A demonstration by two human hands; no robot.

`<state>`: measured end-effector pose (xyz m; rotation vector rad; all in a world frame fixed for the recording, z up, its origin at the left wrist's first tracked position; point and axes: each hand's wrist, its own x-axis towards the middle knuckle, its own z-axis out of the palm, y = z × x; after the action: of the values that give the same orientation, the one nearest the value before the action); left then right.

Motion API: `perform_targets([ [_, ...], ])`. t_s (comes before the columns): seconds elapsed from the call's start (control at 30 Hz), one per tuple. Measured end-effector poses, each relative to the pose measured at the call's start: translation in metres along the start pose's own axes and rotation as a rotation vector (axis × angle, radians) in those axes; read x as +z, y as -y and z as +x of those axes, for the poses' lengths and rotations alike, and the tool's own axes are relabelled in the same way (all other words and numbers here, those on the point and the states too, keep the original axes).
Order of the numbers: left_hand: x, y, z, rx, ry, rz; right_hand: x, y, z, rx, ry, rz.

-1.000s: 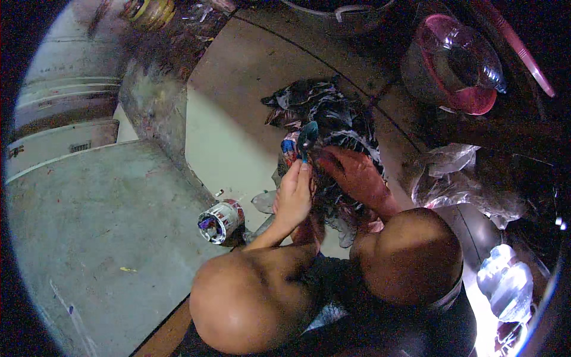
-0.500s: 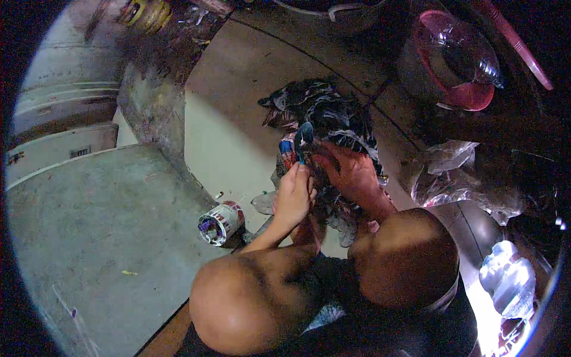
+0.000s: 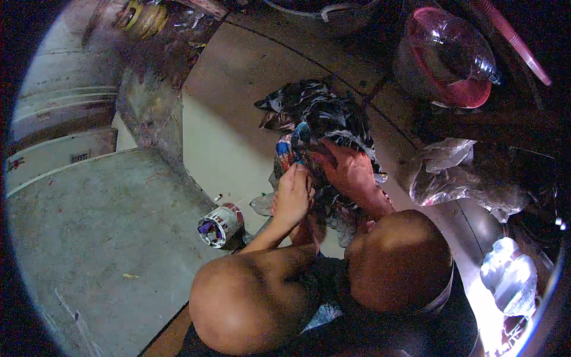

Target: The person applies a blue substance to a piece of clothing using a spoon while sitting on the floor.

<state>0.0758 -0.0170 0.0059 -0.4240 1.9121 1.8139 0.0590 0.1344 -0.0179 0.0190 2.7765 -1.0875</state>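
My left hand (image 3: pixel 292 193) is closed around a teal-handled tool (image 3: pixel 301 135) with a dark oval head, against a red and blue printed packet (image 3: pixel 284 152). My right hand (image 3: pixel 351 172) lies on a crumpled pile of black plastic (image 3: pixel 312 104) beside the tool, its fingers partly spread and their tips in shadow. Pale grey scraps (image 3: pixel 263 203) show below the pile. A tin can (image 3: pixel 221 226) stuffed with coloured bits lies tilted to the left of my hands, its mouth toward me.
My bare knees (image 3: pixel 395 262) frame the lower middle. A concrete slab (image 3: pixel 101 250) fills the lower left. A pink-rimmed clear container (image 3: pixel 419 53) and pink bar (image 3: pixel 517 41) are upper right, clear crumpled plastic (image 3: pixel 449 178) at right, bright wrapped bundle (image 3: pixel 505 276) lower right, yellow object (image 3: pixel 143 18) upper left.
My right hand has shifted upward and bent its fingers toward the tool over the black pile. My left hand keeps its grip. The whole view has shifted slightly.
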Motion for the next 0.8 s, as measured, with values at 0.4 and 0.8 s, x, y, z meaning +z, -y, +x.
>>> perform_targets([
  [0.4,0.006,0.006,0.005,-0.107,-0.023,-0.110,0.007,-0.012,0.001,-0.048,-0.062,-0.027],
  [0.8,0.006,0.028,0.011,-0.046,0.034,0.056,-0.010,-0.013,0.001,-0.043,-0.183,-0.121],
])
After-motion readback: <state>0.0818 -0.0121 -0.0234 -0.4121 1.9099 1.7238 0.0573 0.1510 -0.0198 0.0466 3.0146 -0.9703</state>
